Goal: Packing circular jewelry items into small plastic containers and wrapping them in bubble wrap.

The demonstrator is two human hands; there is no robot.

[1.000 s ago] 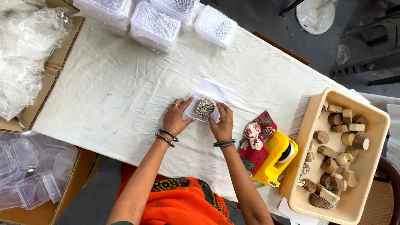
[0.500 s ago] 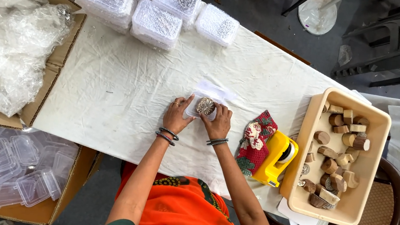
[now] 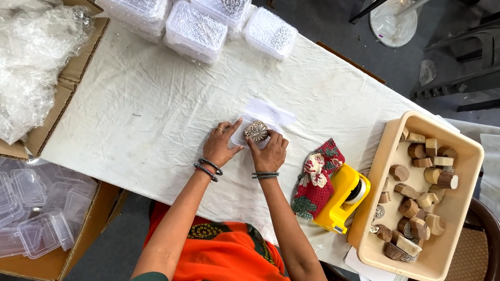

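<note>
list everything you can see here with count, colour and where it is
carved round block: one, brown, table centre, on the wrap, touched by both hands
white wrap sheet: one, white, under the block
table: one, covered in white cloth
filled clear boxes: several, clear, table's far edge
tape dispenser: one, yellow, right of the hands
floral cloth: one, red patterned, beside the dispenser
tub: one, beige, right end of table
wooden blocks: many, brown, inside the tub
cardboard box of plastic wrap: one, brown, left
cardboard box of empty clear containers: one, lower left
chair: one, dark brown, lower right
left hand: on the wrap's left edge
right hand: against the block
</note>
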